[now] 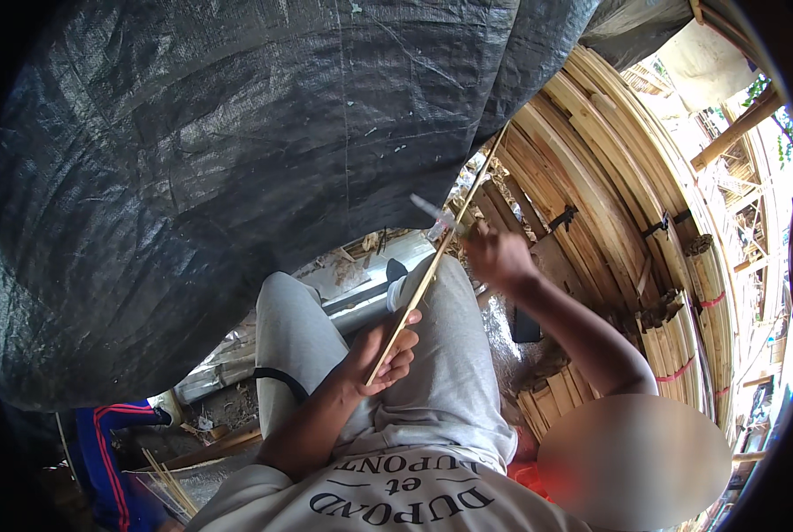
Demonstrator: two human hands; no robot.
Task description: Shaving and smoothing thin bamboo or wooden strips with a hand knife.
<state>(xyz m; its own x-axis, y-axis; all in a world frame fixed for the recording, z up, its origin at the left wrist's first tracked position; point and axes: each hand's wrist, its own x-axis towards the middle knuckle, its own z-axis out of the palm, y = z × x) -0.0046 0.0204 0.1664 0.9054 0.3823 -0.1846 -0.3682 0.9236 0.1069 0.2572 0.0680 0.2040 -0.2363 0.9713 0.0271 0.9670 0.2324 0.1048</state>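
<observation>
A long, thin bamboo strip (427, 277) slants up and to the right across my lap, over my grey trousers. My left hand (388, 356) is closed around its lower end, fingers wrapped and thumb on top. Farther up, my right hand (500, 259) grips a knife (428, 209) whose blade points up and left, crossing near the strip. Motion smears the blade and the right fingers, so whether the edge touches the strip I cannot tell. The strip's far end reaches up beside a black tarp.
The black tarp (237, 168) bulges over the upper left. Bundles of long bamboo slats (605, 177) lie stacked along the right, some tied with bands. At lower left shows another person's blue trouser leg (108, 457) with red stripes. Thin sticks (168, 483) lie near it.
</observation>
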